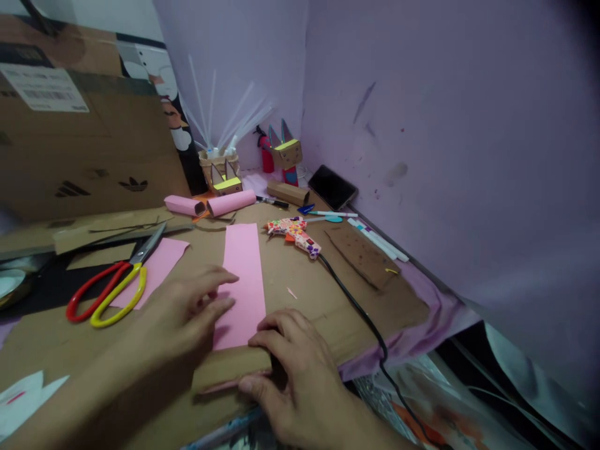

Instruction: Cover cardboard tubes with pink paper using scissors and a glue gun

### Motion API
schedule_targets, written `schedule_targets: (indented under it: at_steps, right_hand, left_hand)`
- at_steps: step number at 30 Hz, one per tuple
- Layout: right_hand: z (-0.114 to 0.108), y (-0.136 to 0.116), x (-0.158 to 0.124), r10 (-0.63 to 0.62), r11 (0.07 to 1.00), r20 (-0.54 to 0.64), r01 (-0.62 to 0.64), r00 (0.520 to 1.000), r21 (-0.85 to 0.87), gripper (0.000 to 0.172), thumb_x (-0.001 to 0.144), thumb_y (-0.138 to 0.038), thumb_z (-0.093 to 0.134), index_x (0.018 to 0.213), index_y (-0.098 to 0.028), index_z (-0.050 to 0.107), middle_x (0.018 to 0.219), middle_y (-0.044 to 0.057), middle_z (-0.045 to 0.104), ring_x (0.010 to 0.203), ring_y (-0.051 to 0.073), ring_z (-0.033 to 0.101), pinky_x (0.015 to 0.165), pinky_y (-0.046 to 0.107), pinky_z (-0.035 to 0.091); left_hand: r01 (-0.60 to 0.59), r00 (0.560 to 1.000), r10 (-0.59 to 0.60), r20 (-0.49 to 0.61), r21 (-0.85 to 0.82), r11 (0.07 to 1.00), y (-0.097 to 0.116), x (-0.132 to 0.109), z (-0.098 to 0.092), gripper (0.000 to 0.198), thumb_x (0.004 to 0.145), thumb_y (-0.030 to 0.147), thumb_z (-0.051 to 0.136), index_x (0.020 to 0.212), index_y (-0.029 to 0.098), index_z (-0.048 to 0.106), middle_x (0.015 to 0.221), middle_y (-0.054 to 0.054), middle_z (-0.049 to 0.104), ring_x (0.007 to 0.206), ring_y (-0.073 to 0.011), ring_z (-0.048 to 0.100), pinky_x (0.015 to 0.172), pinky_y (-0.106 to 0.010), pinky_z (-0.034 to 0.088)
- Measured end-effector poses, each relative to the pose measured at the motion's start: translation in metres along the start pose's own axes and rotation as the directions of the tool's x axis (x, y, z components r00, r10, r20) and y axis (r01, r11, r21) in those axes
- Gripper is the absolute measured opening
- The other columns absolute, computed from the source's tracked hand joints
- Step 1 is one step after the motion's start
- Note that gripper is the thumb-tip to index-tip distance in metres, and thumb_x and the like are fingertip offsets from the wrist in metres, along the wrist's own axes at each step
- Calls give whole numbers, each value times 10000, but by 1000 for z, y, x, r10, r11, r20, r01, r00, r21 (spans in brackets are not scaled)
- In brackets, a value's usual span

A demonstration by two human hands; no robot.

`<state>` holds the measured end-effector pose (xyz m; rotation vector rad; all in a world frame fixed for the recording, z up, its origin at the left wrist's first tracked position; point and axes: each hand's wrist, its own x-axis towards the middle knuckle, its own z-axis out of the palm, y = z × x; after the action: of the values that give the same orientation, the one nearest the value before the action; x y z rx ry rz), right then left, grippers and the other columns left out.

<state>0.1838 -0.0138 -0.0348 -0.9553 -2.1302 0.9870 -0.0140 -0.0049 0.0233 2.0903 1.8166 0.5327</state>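
A strip of pink paper point(242, 275) lies lengthwise on the cardboard-covered table. At its near end sits a small folded cardboard tube point(229, 369), its lower edge showing some pink. My right hand point(295, 362) grips the tube's right end, thumb at the near side and fingers on top by the paper. Over the strip's left edge is my left hand point(199, 306), holding nothing, with thumb and fingers apart. Whether its fingertips touch the paper I cannot tell. Scissors point(135, 265) with red and yellow handles lie to the left, partly over another pink piece point(164, 265).
A floral glue gun point(295, 234) rests right of the strip, its black cord point(351, 297) running off the table's right edge. Pink-covered tubes point(232, 202), a phone point(332, 186) and markers point(377, 239) lie farther back. A big cardboard box point(94, 144) stands at the left.
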Motion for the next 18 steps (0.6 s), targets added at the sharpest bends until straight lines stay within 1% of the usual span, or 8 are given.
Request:
schedule_targets:
  at_steps: [3, 5, 7, 8, 10, 12, 15, 18]
  right_hand:
    - [1, 3, 2, 13, 1000, -2, -13, 1000, -28, 289, 770, -358, 685, 988, -170, 660, 1005, 98, 605, 977, 257, 524, 848, 403, 436]
    - [1, 5, 3, 9, 999, -5, -9, 1000, -42, 283, 791, -374, 673, 989, -174, 661, 992, 97, 607, 965, 256, 526, 837, 405, 440]
    - [1, 6, 4, -5, 999, -9, 4, 1000, -44, 289, 797, -380, 673, 1000, -175, 660, 999, 96, 607, 969, 254, 525, 847, 407, 439]
    - [1, 6, 4, -10, 999, -10, 10, 1000, -41, 295, 794, -379, 679, 1004, -173, 659, 1008, 97, 607, 976, 254, 525, 852, 408, 438]
    - [1, 5, 5, -9, 999, -13, 8, 1000, -32, 290, 792, -365, 686, 1003, -168, 661, 1015, 99, 609, 982, 255, 528, 854, 410, 440]
    - [1, 4, 5, 0, 1000, -9, 0, 1000, -25, 274, 801, -351, 677, 1001, -164, 663, 1021, 102, 608, 995, 255, 531, 859, 410, 443]
    - [-1, 7, 3, -33, 999, -6, 33, 999, -11, 365, 792, -383, 673, 1070, -149, 634, 1109, 124, 592, 1063, 271, 517, 906, 424, 433]
    - [-9, 15, 3, -44, 999, -62, 45, 997, 13, 372, 887, -364, 527, 1177, -134, 560, 1191, 138, 586, 1125, 265, 506, 956, 442, 412]
  left_hand:
    - [-73, 992, 77, 97, -46, 996, 7, -4, -6, 226, 823, 392, 529, 967, 244, 621, 1035, -7, 673, 851, -162, 647, 696, -222, 525]
    - [-149, 986, 155, 69, -73, 986, 6, -22, -3, 255, 776, 387, 587, 1000, 267, 600, 1068, 0, 669, 917, -173, 650, 697, -196, 532]
    - [-190, 982, 190, 22, -11, 982, 4, -39, 3, 313, 739, 332, 613, 1045, 278, 578, 1077, 1, 664, 947, -179, 651, 704, -186, 533]
    - [-174, 985, 174, 7, 25, 984, 3, -45, 5, 316, 739, 296, 601, 1053, 278, 572, 1073, 2, 663, 934, -174, 655, 702, -185, 531]
    - [-105, 994, 103, 39, 40, 994, 3, -50, 9, 270, 750, 266, 569, 1019, 267, 583, 1019, 0, 673, 861, -166, 666, 670, -194, 527]
    - [-2, 993, 4, 122, -20, 1000, 4, -48, 11, 216, 771, 288, 547, 976, 249, 602, 956, -4, 683, 801, -170, 661, 630, -209, 516]
    - [140, 975, -112, 193, -137, 981, 4, -41, 14, 175, 766, 311, 561, 911, 234, 622, 901, -2, 686, 811, -186, 641, 654, -238, 497]
    - [162, 975, -120, 185, -229, 960, -1, -39, 18, 164, 750, 324, 567, 860, 223, 633, 861, -3, 689, 799, -195, 630, 686, -259, 488]
